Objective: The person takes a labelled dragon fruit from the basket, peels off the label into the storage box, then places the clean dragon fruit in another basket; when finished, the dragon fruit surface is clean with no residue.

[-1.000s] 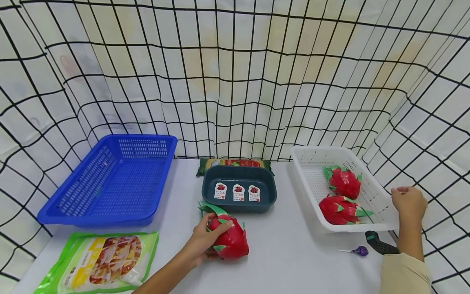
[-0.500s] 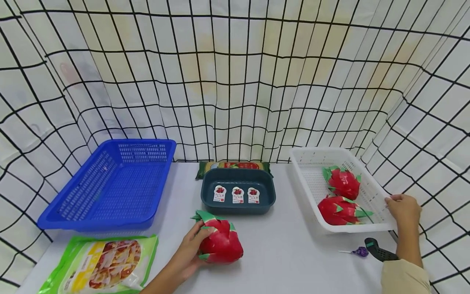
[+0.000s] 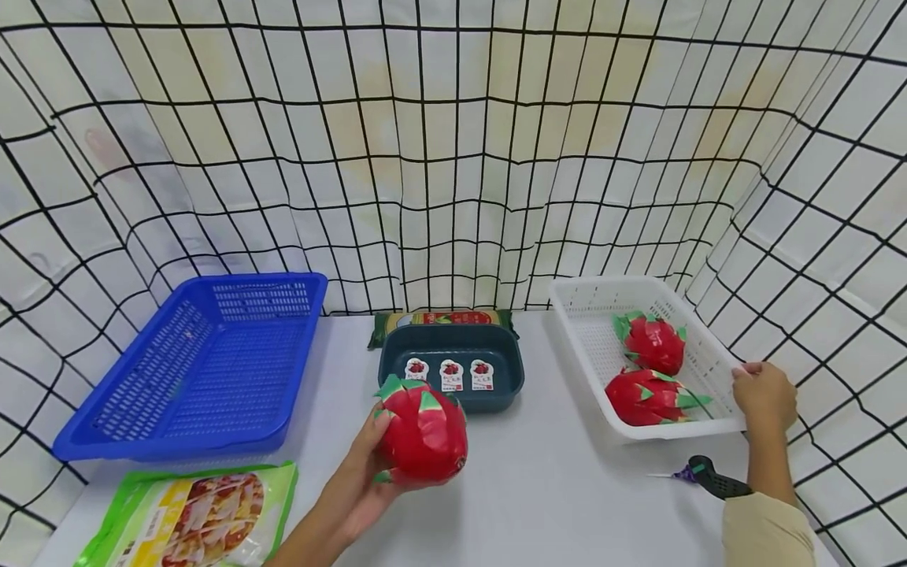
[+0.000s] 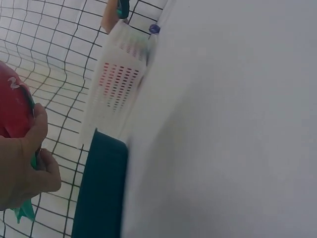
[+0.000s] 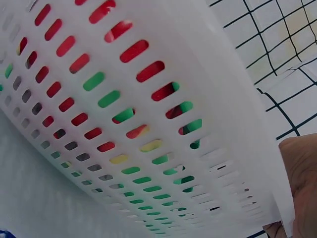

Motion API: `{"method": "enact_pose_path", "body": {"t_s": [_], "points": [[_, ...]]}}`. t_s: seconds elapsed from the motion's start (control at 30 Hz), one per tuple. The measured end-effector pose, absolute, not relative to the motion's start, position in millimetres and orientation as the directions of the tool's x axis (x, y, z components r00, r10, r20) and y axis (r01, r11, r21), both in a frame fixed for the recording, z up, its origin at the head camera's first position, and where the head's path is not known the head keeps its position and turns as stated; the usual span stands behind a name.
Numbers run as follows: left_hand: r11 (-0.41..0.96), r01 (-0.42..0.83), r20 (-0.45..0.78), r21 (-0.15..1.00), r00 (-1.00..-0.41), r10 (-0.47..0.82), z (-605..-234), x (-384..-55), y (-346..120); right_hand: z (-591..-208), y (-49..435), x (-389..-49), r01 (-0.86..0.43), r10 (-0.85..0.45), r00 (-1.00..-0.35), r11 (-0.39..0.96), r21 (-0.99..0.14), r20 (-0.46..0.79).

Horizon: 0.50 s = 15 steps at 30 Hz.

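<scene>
In the head view my left hand (image 3: 354,476) grips a red dragon fruit (image 3: 425,437) with green scales, holding it up off the table, left of centre. The left wrist view shows my thumb and fingers curled at the side of that dragon fruit (image 4: 14,106), which is cut off by the frame edge. At the right, my right hand (image 3: 765,398) pinches the outer rim of a white perforated basket (image 3: 588,339). Two more dragon fruits (image 3: 650,344) lie inside it. Close up, the right wrist view has my hand (image 5: 301,173) against the basket's rim (image 5: 267,148), partly hidden.
A blue basket (image 3: 301,378) stands left, with a green food packet (image 3: 205,512) before it. A dark teal tray (image 3: 496,394) holds three small labels, and another packet (image 3: 460,318) lies behind it. A purple lollipop (image 3: 682,474) lies near my right wrist. Netting (image 3: 453,197) surrounds the table.
My left hand has lifted and turned the dragon fruit. My right hand has come down from beside the white basket onto its rim. The head view has shifted slightly.
</scene>
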<state>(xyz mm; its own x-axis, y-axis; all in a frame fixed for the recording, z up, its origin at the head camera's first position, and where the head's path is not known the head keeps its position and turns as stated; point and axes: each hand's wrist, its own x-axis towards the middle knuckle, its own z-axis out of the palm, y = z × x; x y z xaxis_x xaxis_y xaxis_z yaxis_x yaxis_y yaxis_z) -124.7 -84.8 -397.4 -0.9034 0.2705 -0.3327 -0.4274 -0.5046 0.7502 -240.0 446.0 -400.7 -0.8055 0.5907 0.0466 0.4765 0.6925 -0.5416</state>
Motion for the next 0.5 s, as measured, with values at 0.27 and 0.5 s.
{"method": "enact_pose_path", "body": {"t_s": [0.27, 0.5], "points": [[-0.524, -0.353, -0.113, 0.775, -0.893, 0.435, -386.1, -170.3, -32.7, -403.4, 448.8, -238.9, 0.494, 0.606, -0.793, 0.695, -0.523, 0.056], [-0.493, -0.328, -0.068, 0.806, -0.878, 0.473, -390.1, -220.4, 24.6, -409.9, 445.7, -240.6, 0.507, 0.608, -0.79, 0.715, -0.48, 0.072]]}}
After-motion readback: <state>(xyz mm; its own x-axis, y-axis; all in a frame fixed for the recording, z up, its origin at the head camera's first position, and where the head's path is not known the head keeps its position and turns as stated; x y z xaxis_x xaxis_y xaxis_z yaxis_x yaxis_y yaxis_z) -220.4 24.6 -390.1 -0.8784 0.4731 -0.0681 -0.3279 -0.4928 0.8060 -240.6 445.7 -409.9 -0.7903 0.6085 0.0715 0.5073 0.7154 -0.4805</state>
